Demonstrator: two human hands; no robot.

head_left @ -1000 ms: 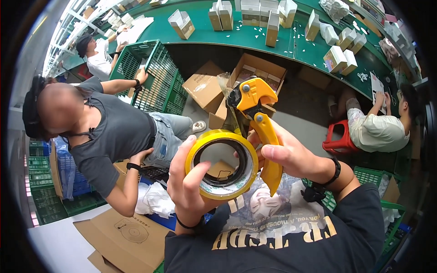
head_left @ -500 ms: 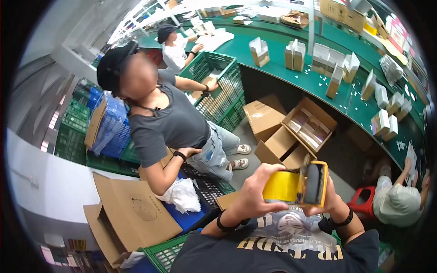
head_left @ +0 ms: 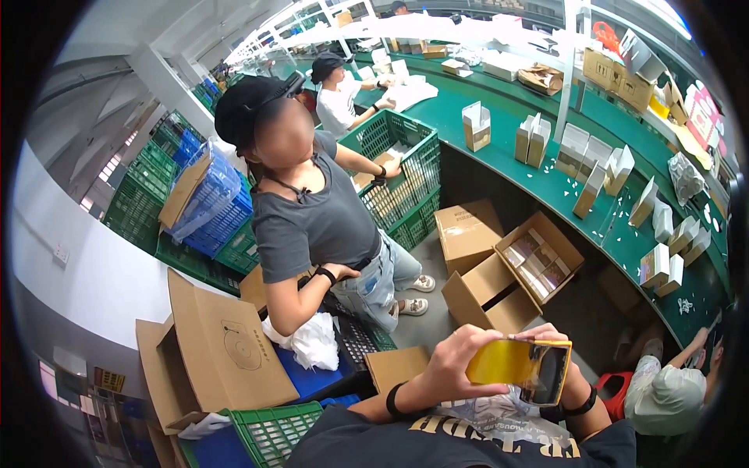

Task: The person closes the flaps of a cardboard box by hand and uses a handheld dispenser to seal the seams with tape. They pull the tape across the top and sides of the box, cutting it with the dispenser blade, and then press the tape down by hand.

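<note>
Both hands, the left (head_left: 456,363) and right (head_left: 566,366), hold the yellow plastic tape dispenser (head_left: 519,366) between them, with the open brown cardboard boxes (head_left: 507,273) on the floor beyond, the long green worktop (head_left: 546,175) behind those, and a green plastic crate (head_left: 402,179) farther left.

Bright overhead light, sharp centre, strong fisheye bending and dark rim.
</note>
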